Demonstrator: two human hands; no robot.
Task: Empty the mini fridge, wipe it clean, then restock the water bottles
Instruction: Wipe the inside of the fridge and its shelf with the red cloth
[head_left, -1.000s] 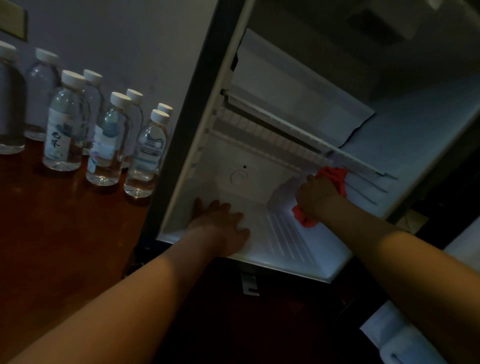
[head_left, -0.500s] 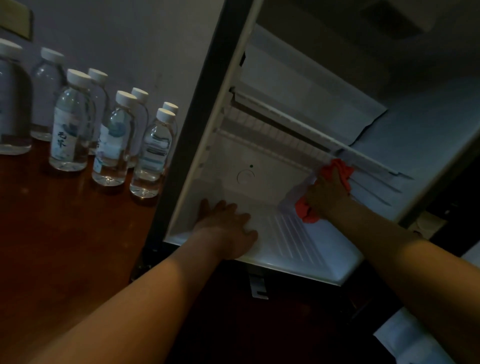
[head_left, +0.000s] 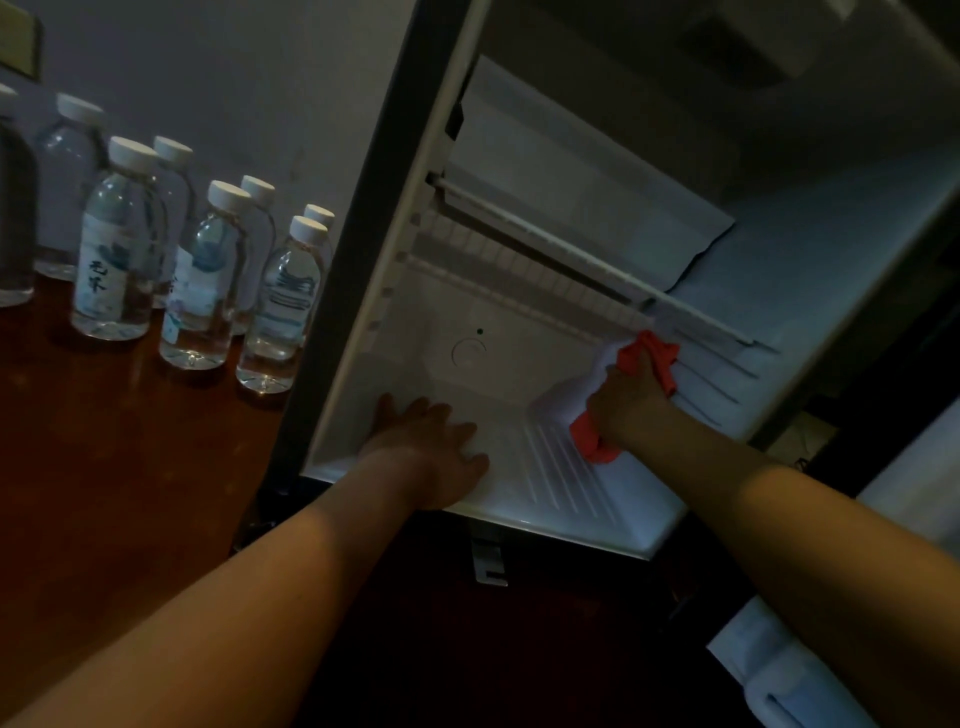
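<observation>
Midway through the job, a person's right hand (head_left: 631, 402) grips a red cloth (head_left: 647, 364) against the emptied fridge (head_left: 519, 332) wall, left hand (head_left: 434, 449) flat on its floor, while bottles (head_left: 197, 280) wait on the table (head_left: 114, 441) for restocking.

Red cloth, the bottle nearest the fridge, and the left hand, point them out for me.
red cloth (head_left: 592, 441): head view, on its lower bunched end below the right hand.
nearest bottle (head_left: 283, 306): head view, on its label.
left hand (head_left: 431, 441): head view, on its back.
</observation>
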